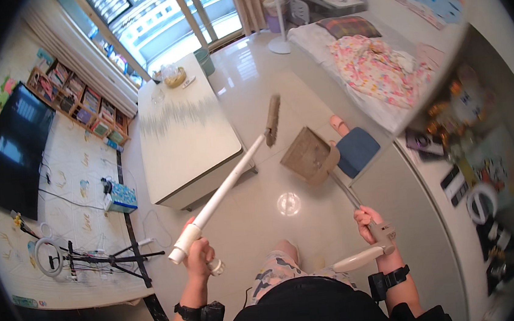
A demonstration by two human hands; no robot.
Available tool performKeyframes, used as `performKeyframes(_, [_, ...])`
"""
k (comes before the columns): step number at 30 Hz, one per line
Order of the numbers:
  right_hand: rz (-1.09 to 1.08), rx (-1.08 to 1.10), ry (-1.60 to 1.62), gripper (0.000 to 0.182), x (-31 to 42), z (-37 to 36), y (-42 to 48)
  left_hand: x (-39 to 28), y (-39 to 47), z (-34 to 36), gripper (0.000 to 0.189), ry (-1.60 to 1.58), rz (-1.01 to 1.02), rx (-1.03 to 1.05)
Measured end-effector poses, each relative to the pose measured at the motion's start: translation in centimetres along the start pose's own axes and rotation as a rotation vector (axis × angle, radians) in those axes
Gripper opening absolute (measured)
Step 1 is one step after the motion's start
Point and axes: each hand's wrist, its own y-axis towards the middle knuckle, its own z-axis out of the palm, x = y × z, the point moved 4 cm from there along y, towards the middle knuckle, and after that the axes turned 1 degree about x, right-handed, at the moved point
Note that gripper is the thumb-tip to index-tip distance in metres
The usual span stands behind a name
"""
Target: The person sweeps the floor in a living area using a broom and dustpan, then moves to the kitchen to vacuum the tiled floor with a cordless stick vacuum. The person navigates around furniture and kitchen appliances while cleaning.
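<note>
My left hand (200,256) is closed around the white handle (229,183) of a broom. The broom head (273,120), brownish with short bristles, points away from me and appears raised off the floor. My right hand (367,222) grips the grey pole (345,189) of a long-handled dustpan near its top. The brown dustpan pan (307,151) is tilted with its inside facing up, and small bits of debris show in it. A cream grip (357,260) juts sideways from the pole's upper end, below my right hand.
A white coffee table (188,157) stands ahead to the left. A blue stool (358,151) and pink slippers (339,125) are beside the dustpan. A bed (361,91) and a cluttered shelf (460,179) line the right; a black tripod (110,260) stands left.
</note>
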Motion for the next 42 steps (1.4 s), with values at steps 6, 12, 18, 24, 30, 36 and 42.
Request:
performKeyframes(6, [-0.053,-0.127,-0.121,0.026,10.0,9.9,21.1,0.6,15.9,7.4,0.055,-0.077,0.039,-0.056])
performKeyframes(12, [-0.043,-0.112,-0.238,0.009,17.0,20.0,29.9,-1.5,30.5,11.4,0.051,-0.236,-0.018,-0.166])
performKeyframes(18, [-0.086,-0.137,-0.768,0.01,24.8,25.6,43.8,-2.9,47.0,16.7,0.051,-0.236,-0.033,-0.18])
performKeyframes(24, [-0.144,-0.165,-0.906,0.017,30.2,33.5,62.5,-5.8,57.9,18.3,0.05,-0.164,-0.051,-0.276])
performKeyframes(30, [-0.016,-0.121,-1.057,0.016,31.6,44.3,80.8,-7.9,67.7,19.3,0.047,-0.167,0.007,-0.355])
performKeyframes(36, [0.146,-0.032,-1.083,0.015,29.8,52.1,97.7,-8.2,79.5,19.0,0.05,-0.167,-0.015,-0.388])
performKeyframes(42, [0.201,0.033,-1.34,0.011,27.3,58.7,110.5,-11.1,89.0,21.5,0.046,-0.284,0.008,-0.534])
